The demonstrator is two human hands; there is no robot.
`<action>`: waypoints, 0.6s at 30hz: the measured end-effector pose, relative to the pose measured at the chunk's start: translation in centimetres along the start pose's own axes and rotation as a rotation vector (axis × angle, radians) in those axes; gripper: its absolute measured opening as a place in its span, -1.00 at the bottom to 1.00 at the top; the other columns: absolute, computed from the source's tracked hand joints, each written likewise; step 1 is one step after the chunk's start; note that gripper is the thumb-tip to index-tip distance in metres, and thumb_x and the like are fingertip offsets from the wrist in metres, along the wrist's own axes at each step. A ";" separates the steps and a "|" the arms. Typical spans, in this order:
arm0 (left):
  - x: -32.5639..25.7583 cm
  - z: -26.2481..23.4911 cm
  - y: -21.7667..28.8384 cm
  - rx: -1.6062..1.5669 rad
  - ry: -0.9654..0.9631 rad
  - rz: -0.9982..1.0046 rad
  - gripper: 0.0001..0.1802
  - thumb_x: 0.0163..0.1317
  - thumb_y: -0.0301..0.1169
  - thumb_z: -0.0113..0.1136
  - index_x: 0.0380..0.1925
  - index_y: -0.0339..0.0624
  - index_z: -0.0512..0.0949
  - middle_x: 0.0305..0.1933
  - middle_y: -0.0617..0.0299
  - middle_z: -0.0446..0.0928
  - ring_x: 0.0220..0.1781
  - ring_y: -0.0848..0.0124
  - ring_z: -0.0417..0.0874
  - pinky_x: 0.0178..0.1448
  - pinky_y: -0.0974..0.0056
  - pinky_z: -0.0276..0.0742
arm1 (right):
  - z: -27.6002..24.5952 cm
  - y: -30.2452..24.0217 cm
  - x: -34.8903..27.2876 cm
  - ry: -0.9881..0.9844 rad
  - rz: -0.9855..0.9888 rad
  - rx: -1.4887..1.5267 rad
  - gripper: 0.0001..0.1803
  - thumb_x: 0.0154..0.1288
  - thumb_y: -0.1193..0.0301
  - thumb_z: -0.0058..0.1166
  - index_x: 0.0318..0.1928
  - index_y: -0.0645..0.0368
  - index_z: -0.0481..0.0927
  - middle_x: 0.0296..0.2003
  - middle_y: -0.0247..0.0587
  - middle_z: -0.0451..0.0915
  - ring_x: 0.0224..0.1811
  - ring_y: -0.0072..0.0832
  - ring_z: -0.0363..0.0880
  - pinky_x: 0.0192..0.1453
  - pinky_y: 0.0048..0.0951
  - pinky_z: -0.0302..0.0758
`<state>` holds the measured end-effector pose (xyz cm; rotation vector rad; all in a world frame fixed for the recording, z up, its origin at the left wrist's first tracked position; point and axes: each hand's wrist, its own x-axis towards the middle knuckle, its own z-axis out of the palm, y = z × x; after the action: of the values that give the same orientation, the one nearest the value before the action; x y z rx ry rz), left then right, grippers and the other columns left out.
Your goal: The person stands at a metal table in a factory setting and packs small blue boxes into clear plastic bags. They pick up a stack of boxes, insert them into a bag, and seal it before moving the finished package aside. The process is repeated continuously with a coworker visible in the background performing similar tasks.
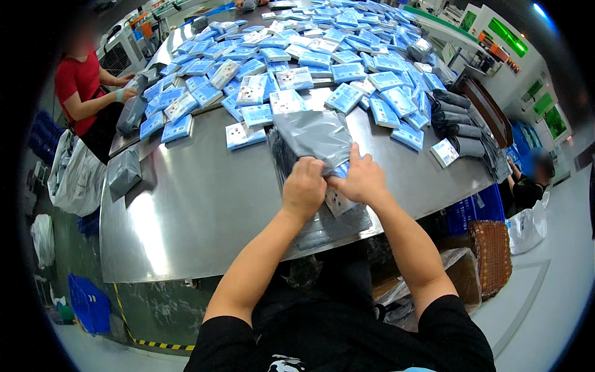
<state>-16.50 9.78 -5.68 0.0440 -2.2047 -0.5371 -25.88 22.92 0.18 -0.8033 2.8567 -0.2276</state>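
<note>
A grey plastic mailing bag (pixel 310 133) lies at the table's near edge, its mouth toward me. My left hand (pixel 304 186) is closed, pinching the bag's mouth. A blue-and-white pack (pixel 339 203) sits partly inside the bag, its near end showing below my fingers. My right hand (pixel 362 180) grips the pack's side at the bag's opening, with the index finger stretched along the bag. Beneath lies a stack of flat grey bags (pixel 334 232). Part of the pack is hidden by the bag and my hands.
A large heap of blue-and-white packs (pixel 322 59) covers the far part of the metal table (pixel 204 204). Filled grey parcels (pixel 126 173) stand at left; folded grey bags (pixel 455 118) lie at right. Two people (pixel 80 87) work nearby. A wicker basket (pixel 491 257) and blue crates stand below.
</note>
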 end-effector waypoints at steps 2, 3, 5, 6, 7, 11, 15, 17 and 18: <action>-1.1 0.0 -0.6 -0.048 -0.024 -0.257 -0.62 0.12 -0.46 0.17 -0.02 -0.19 0.43 -0.01 0.00 0.48 -0.13 0.04 0.62 -0.05 0.04 0.59 | 0.2 1.0 0.4 0.018 0.031 0.071 0.31 -0.02 -0.33 0.20 0.46 0.39 0.00 0.04 0.32 0.50 0.05 0.07 0.59 0.11 -0.14 0.54; -1.3 0.0 -0.7 -0.112 -0.068 -0.420 -0.61 0.14 -0.45 0.16 0.01 -0.20 0.43 0.01 -0.01 0.48 -0.13 0.04 0.63 -0.03 0.04 0.59 | 0.0 1.4 0.6 0.011 0.036 0.102 0.31 -0.02 -0.35 0.19 0.45 0.41 0.02 0.04 0.32 0.50 0.05 0.07 0.59 0.10 -0.15 0.55; -1.3 0.1 -1.6 -0.182 -0.200 -0.523 -0.59 0.22 -0.40 0.13 0.08 -0.26 0.45 0.02 -0.02 0.52 -0.13 0.02 0.66 0.01 0.03 0.58 | 0.1 2.0 0.9 0.017 0.019 0.135 0.33 -0.04 -0.39 0.18 0.43 0.45 0.06 0.05 0.34 0.50 0.07 0.10 0.59 0.10 -0.16 0.55; -1.1 0.5 -2.1 -0.137 -0.204 -0.460 -0.61 0.23 -0.40 0.12 0.06 -0.26 0.47 0.00 -0.02 0.54 -0.12 0.02 0.66 0.00 0.03 0.58 | 0.1 2.1 0.9 0.009 0.018 0.141 0.33 -0.04 -0.39 0.18 0.43 0.45 0.06 0.05 0.35 0.50 0.07 0.10 0.59 0.10 -0.15 0.55; -0.9 1.0 -2.5 -0.093 -0.207 -0.397 -0.63 0.24 -0.39 0.11 0.04 -0.26 0.50 -0.02 -0.01 0.56 -0.11 0.02 0.66 0.00 0.04 0.58 | 0.1 2.1 0.9 0.003 0.017 0.146 0.33 -0.05 -0.39 0.19 0.43 0.45 0.06 0.05 0.36 0.51 0.08 0.10 0.58 0.10 -0.15 0.55; 0.4 0.8 -2.3 -0.094 -0.189 -0.280 -0.71 0.29 -0.41 0.05 -0.04 -0.24 0.57 -0.07 -0.02 0.62 -0.08 0.00 0.65 -0.02 0.05 0.59 | -0.1 2.9 1.4 -0.044 0.012 0.169 0.35 -0.07 -0.39 0.20 0.43 0.46 0.06 0.04 0.37 0.52 0.09 0.10 0.58 0.12 -0.15 0.54; 1.1 0.7 -3.4 -0.193 -0.229 -0.183 -0.81 0.31 -0.40 0.08 -0.14 -0.22 0.57 -0.19 0.02 0.61 -0.14 0.02 0.65 -0.10 0.05 0.58 | 0.1 3.3 1.7 -0.039 0.004 0.232 0.35 -0.07 -0.37 0.22 0.43 0.47 0.05 0.05 0.37 0.53 0.10 0.09 0.58 0.15 -0.16 0.52; 1.0 0.3 -3.2 -0.007 -0.298 -0.153 -0.87 0.31 -0.40 0.08 -0.23 -0.21 0.54 -0.26 0.03 0.59 -0.20 0.05 0.65 -0.14 0.06 0.59 | 0.7 4.0 2.1 -0.015 0.019 0.285 0.33 -0.06 -0.34 0.24 0.43 0.48 0.05 0.06 0.37 0.53 0.10 0.09 0.58 0.17 -0.18 0.51; 1.0 0.0 -2.9 0.087 -0.333 -0.137 -0.89 0.31 -0.40 0.08 -0.27 -0.21 0.52 -0.30 0.04 0.57 -0.22 0.06 0.65 -0.17 0.07 0.59 | 0.6 4.3 2.2 -0.009 0.046 0.352 0.31 -0.05 -0.32 0.24 0.42 0.48 0.07 0.07 0.37 0.53 0.11 0.08 0.58 0.18 -0.19 0.50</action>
<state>-17.56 6.90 -6.07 0.1635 -2.5634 -0.5557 -29.71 25.32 -1.51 -0.6634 2.7067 -0.6944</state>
